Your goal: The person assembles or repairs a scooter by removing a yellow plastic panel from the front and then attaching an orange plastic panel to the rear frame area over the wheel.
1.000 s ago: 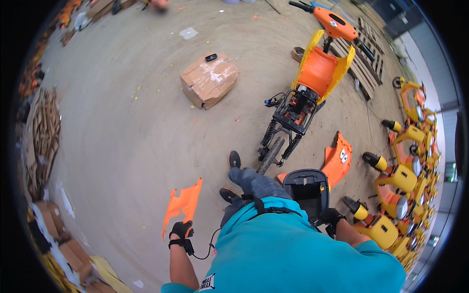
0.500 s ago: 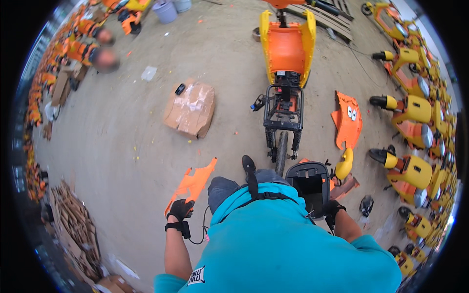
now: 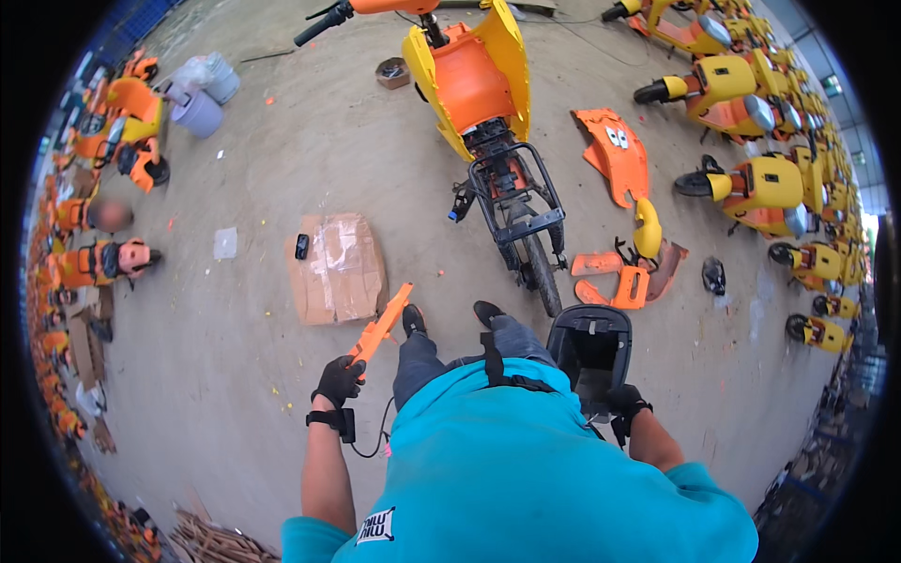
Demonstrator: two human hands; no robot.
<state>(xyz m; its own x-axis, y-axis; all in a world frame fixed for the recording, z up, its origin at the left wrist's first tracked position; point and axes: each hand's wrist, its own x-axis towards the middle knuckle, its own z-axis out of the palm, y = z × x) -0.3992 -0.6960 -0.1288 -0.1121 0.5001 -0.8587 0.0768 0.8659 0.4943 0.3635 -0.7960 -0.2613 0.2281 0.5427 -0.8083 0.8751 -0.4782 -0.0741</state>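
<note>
My left hand (image 3: 340, 383), in a black glove, is closed round the lower end of a narrow orange plastic body panel (image 3: 381, 327). The panel slants up and away beside my left leg, seen almost edge-on. At my right side hangs a black plastic storage bin (image 3: 560, 349) with an open top and a hollow inside. My gloved right hand (image 3: 626, 402) grips its near right edge; some fingers are hidden. Ahead of me stands a partly stripped yellow and orange scooter (image 3: 471, 86), its bare black rear rack (image 3: 518, 178) and rear wheel toward me.
Orange panels (image 3: 615, 155), a yellow fender-like part (image 3: 648, 228) and smaller orange pieces (image 3: 627, 287) lie on the floor to the right. A taped cardboard box (image 3: 338, 272) with a small black object on top sits left. Rows of yellow scooters (image 3: 765, 195) line the right; buckets (image 3: 197, 114) stand far left.
My view has turned, with the scooter now further left and tilted. The orange panel, earlier broadside, now shows its narrow edge. Both hands keep their holds, and more floor parts show beyond the bin.
</note>
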